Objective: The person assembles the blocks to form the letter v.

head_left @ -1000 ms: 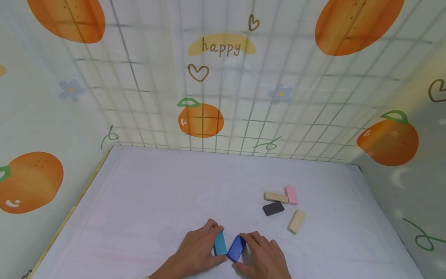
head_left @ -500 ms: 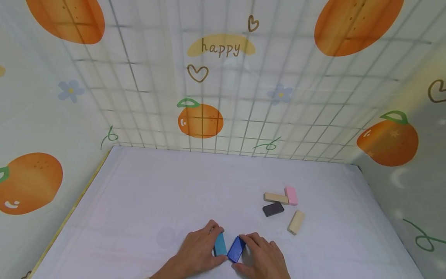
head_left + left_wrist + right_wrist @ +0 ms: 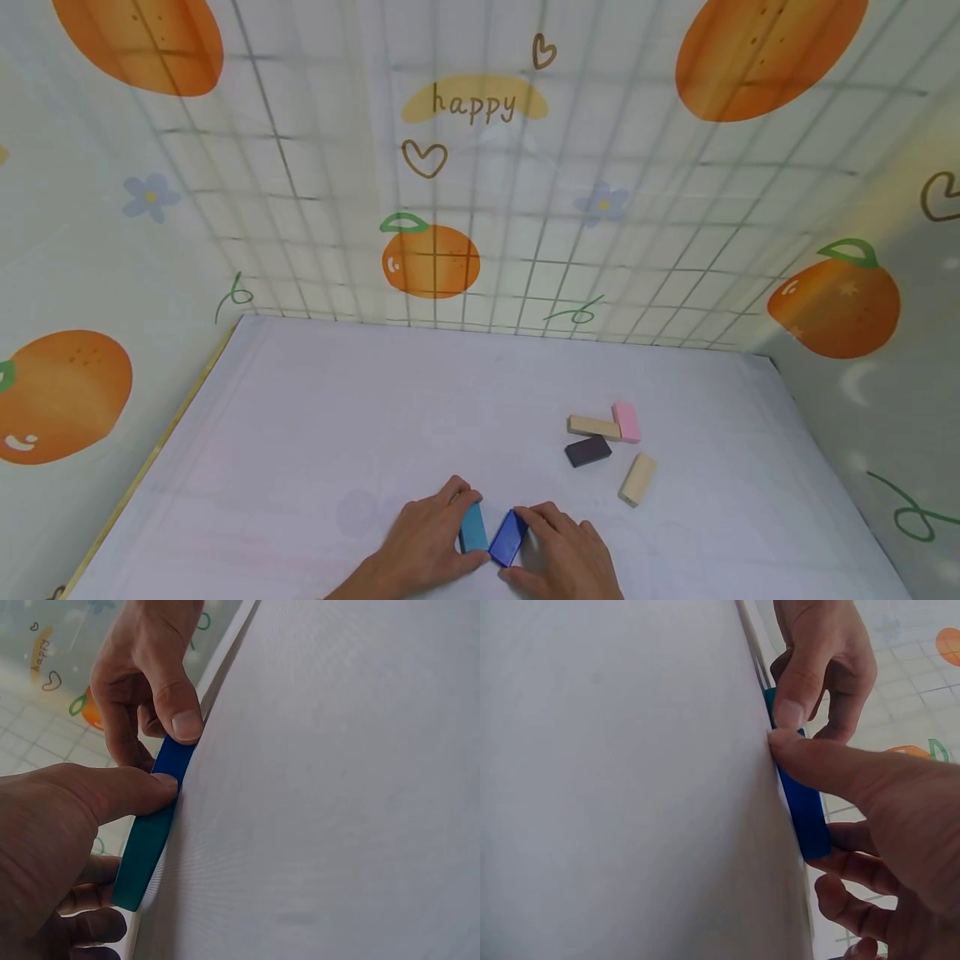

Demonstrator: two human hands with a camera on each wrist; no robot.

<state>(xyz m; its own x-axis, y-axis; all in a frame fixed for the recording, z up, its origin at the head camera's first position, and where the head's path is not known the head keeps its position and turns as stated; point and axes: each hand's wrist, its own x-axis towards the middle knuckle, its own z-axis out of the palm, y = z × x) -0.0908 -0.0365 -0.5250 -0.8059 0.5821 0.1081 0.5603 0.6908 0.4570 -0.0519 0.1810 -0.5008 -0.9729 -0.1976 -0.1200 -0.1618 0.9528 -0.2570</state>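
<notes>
Near the front of the white table, my left hand pinches a light-blue block between thumb and fingers. Beside it my right hand grips a dark-blue block the same way. The two blocks lie at an angle to each other, near corners meeting and far ends apart, like a V. In the left wrist view the light-blue block looks teal, with the left thumb on its near end. The right wrist view shows the dark-blue block under the right thumb, its far end reaching the right fingers.
Farther back to the right, a wooden block touches a pink block. A black block lies just in front of them, and another wooden block sits apart. Fabric walls with printed oranges enclose the white table.
Both hands keep their hold on the two blocks, which stay put on the table. The whole head view has shifted very slightly downward.
</notes>
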